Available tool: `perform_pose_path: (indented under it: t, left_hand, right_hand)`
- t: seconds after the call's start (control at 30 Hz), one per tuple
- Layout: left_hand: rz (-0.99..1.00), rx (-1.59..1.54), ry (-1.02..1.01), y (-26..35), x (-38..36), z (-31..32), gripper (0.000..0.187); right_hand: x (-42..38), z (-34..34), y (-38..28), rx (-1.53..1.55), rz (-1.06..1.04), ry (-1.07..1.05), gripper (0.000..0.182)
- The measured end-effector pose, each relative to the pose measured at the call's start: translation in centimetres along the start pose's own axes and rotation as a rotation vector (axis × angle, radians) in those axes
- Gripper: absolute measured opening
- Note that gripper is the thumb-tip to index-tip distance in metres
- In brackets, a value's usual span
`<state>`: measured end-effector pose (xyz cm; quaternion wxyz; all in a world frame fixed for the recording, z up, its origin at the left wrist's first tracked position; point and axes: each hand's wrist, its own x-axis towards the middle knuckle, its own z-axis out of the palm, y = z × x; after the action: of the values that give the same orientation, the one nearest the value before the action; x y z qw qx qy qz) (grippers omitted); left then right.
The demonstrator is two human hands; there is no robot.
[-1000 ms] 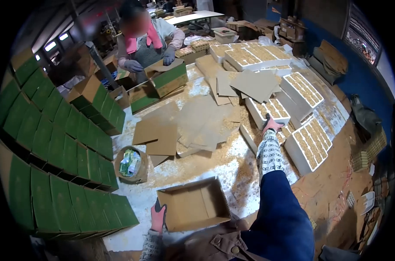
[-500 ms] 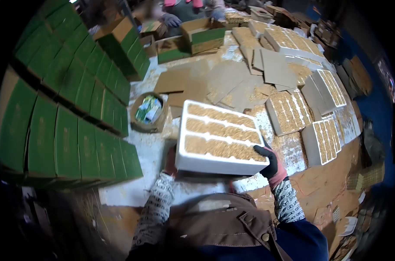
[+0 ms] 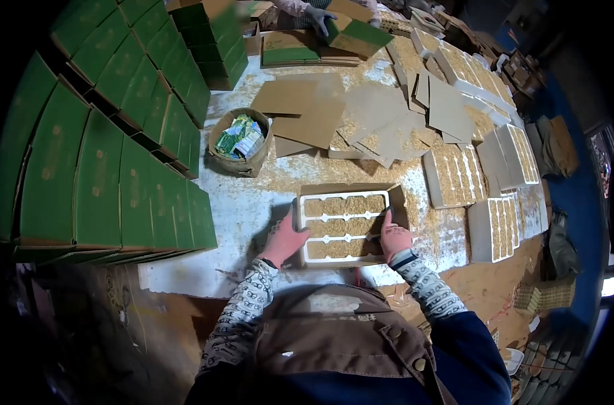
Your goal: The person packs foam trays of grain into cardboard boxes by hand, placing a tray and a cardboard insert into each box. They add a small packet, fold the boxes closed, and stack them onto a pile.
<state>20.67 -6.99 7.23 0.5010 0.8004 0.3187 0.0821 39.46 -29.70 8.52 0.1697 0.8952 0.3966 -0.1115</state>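
Note:
A white foam tray [image 3: 347, 260], its rows filled with tan chaff or shavings, sits inside an open cardboard box [image 3: 403, 196] directly in front of me. My left hand [image 3: 285, 241], in a pink and dark glove, grips the box's left wall, with the thumb at the tray's edge. On the other side my right hand [image 3: 395, 239] holds the tray's right edge, index finger stretched forward along it. A gap shows between the tray and the box's right wall. Some fingertips are hidden by the box and tray.
Green boxes [image 3: 101, 175] are stacked at the left. Beyond the tray stand a round tub of packets [image 3: 243, 145] and loose cardboard sheets [image 3: 314, 111]. More filled foam trays [image 3: 453, 175] lie at the right. Across the table, a co-worker's gloved hand [image 3: 318, 19] holds a green box [image 3: 361, 34].
The foam tray has come down from above the table into the cardboard box. My hands have lowered with it. Across the table, the co-worker has taken hold of a green box and tilted it.

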Motion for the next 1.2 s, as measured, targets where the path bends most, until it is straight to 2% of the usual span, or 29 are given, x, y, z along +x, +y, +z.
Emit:
perform_pose_path:
  t: [0.07,0.13,0.2,0.23,0.27,0.3,0.33,0.37,0.4,0.47,0.5,0.53,0.57,0.6,0.63,0.67,0.7,0.73,0.77,0.8,0.87,0.9,0.93,1.0,1.03,1.07,1.1,1.17,1.2]
  left_hand:
    - [0.010,-0.036,0.006,-1.0,0.9,-0.2,0.061]
    - [0.035,-0.201,-0.101,-1.1,1.2,-1.6,0.063]
    - [0.017,0.003,-0.038,-4.7,1.2,-0.7,0.063]
    - [0.027,-0.167,-0.096,-0.4,-0.1,-3.3,0.065]
    - [0.049,-0.168,-0.088,-2.9,-0.2,-3.1,0.067]
    - [-0.092,-0.165,-0.066,-2.3,-0.2,-4.2,0.068]
    - [-0.237,-0.163,-0.053,-1.0,-0.7,-5.5,0.069]
    - [-0.250,-0.150,-0.063,1.3,0.2,-8.0,0.066]
    - [-0.259,-0.135,-0.080,3.0,2.5,-10.5,0.063]
    - [0.014,0.225,0.511,-3.0,8.2,-9.9,0.052]
    - [0.038,0.485,0.541,-2.4,10.6,-10.8,0.046]
    - [0.065,0.744,0.577,-1.7,12.9,-11.7,0.041]
    - [0.102,0.779,0.546,-2.6,14.8,-12.2,0.038]
    - [0.134,0.819,0.505,-4.6,16.2,-12.3,0.035]
    - [0.167,0.861,0.454,-5.8,16.8,-12.3,0.032]
    - [0.092,0.770,0.395,-4.9,16.9,-13.0,0.032]
    - [0.019,0.676,0.335,-3.1,16.6,-13.9,0.031]
    - [-0.056,0.577,0.281,-1.9,16.3,-14.3,0.031]
    - [-0.028,0.420,0.476,-1.5,15.6,-14.0,0.021]
    - [-0.037,0.266,0.499,-1.8,15.5,-13.9,0.020]
    - [-0.055,-0.039,0.541,-2.8,15.2,-14.1,0.019]
    - [-0.058,-0.061,0.527,-2.9,14.9,-14.2,0.025]
    - [0.029,0.080,0.629,-2.0,14.3,-14.0,0.027]
    - [0.209,0.362,0.825,2.0,11.9,-12.7,0.031]
    - [0.437,0.485,0.647,4.3,9.4,-12.1,0.031]
    - [0.699,0.514,0.552,5.0,7.7,-9.8,0.028]
    - [0.783,0.616,0.304,7.0,5.3,-7.6,0.029]
    - [0.647,1.125,-0.282,7.2,1.3,-2.7,0.037]
    - [0.763,1.080,-0.192,3.5,-0.4,-1.6,0.042]
  right_hand:
    - [3.1,1.8,-0.3,0.044,-0.030,-0.003,0.056]
    - [5.6,4.2,-0.2,0.013,-0.155,-0.062,0.044]
    - [6.0,-1.2,0.2,0.122,-0.252,-0.305,0.048]
    - [6.8,-3.8,1.6,0.361,-0.395,-0.302,0.047]
    - [4.9,-9.7,1.9,1.085,-0.124,-0.292,0.040]
    - [6.9,-7.8,4.2,1.617,0.056,-0.271,0.035]
    - [8.0,-8.1,6.0,1.822,0.091,-0.057,0.032]
    - [9.8,-7.7,6.2,1.823,0.200,0.302,0.033]
    - [13.2,-4.3,8.0,1.418,0.382,0.508,0.034]
    - [16.0,-4.2,7.7,1.723,0.856,-0.052,0.035]
    - [18.0,-0.7,8.1,1.553,0.666,-0.069,0.032]
    - [19.9,3.8,9.3,0.899,0.130,0.230,0.029]
    - [20.3,4.5,9.6,0.621,-0.072,0.437,0.026]
    - [20.4,4.3,9.9,0.638,-0.122,0.520,0.023]
    - [21.1,3.8,11.0,1.319,0.159,0.353,0.019]
    - [21.4,3.6,11.9,1.977,0.478,0.131,0.016]
    - [18.0,-1.2,11.5,1.959,0.465,0.271,0.013]
    - [17.6,-0.6,13.6,1.853,0.524,0.293,0.012]
    - [16.4,-0.8,14.9,1.729,0.553,0.455,0.012]
    - [15.2,-1.0,15.8,1.843,0.418,0.539,0.016]
    - [12.7,-1.5,17.6,1.578,0.428,0.674,0.017]
    - [9.7,-6.3,14.9,1.348,0.567,0.699,0.020]
    - [6.7,-11.0,12.0,1.112,0.695,0.719,0.024]
    - [4.7,-9.7,11.3,0.719,0.343,1.076,0.032]
    - [2.2,-12.4,8.3,1.000,0.147,0.987,0.041]
    - [1.2,-12.4,6.8,0.845,-0.064,1.021,0.048]
    - [-0.2,-13.5,4.4,0.742,-0.236,1.029,0.051]
    - [-2.4,-12.2,1.5,0.825,-0.460,0.720,0.050]
    - [-3.3,-13.0,0.3,0.675,-0.643,0.717,0.050]
